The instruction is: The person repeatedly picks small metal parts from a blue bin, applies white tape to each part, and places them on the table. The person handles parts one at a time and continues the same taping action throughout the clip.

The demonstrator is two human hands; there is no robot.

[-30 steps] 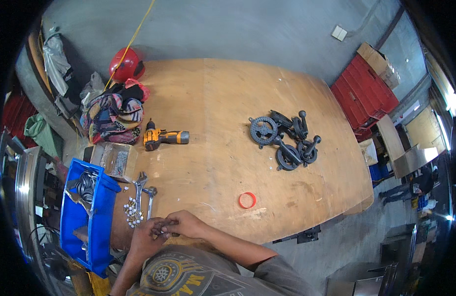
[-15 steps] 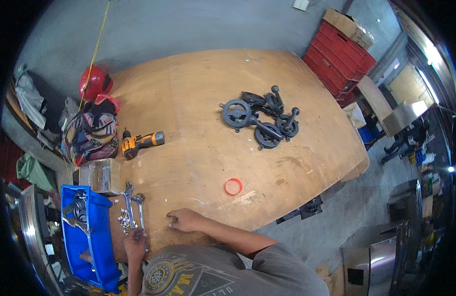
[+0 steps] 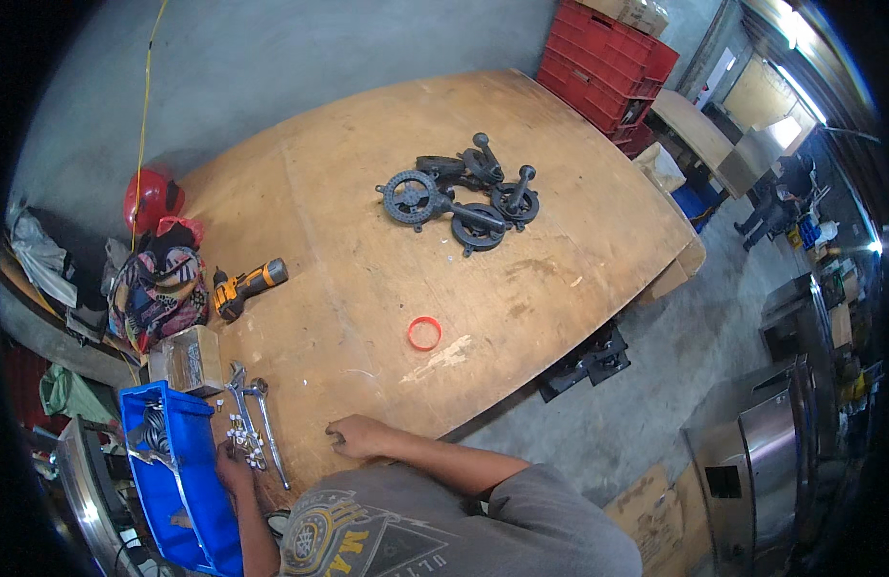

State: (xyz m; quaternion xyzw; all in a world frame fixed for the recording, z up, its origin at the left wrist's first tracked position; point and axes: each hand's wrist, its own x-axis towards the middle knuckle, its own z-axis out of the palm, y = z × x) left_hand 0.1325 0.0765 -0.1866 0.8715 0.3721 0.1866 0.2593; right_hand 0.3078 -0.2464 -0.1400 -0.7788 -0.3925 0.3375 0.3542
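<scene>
My left hand is low beside the blue bin, its fingers drawn together at the edge of a small pile of white and brass-coloured fittings. Whatever is between those fingers is too small to make out. Two metal wrenches lie next to the pile, one of them adjustable. My right hand rests on the near edge of the wooden table. Its fingers are loosely curled, thumb and index finger apart, with nothing visible in them. A red ring lies beyond it.
The blue bin holds dark coiled parts. Behind it are a small box, an orange-and-black cordless drill, a patterned cloth bundle and a red helmet. Black ring-shaped burner parts sit mid-table; red crates stand at the far right.
My left hand has moved left off the wrench handles toward the blue bin, uncovering their near ends. My right hand stays at the table edge. The whole view has shifted and turned slightly.
</scene>
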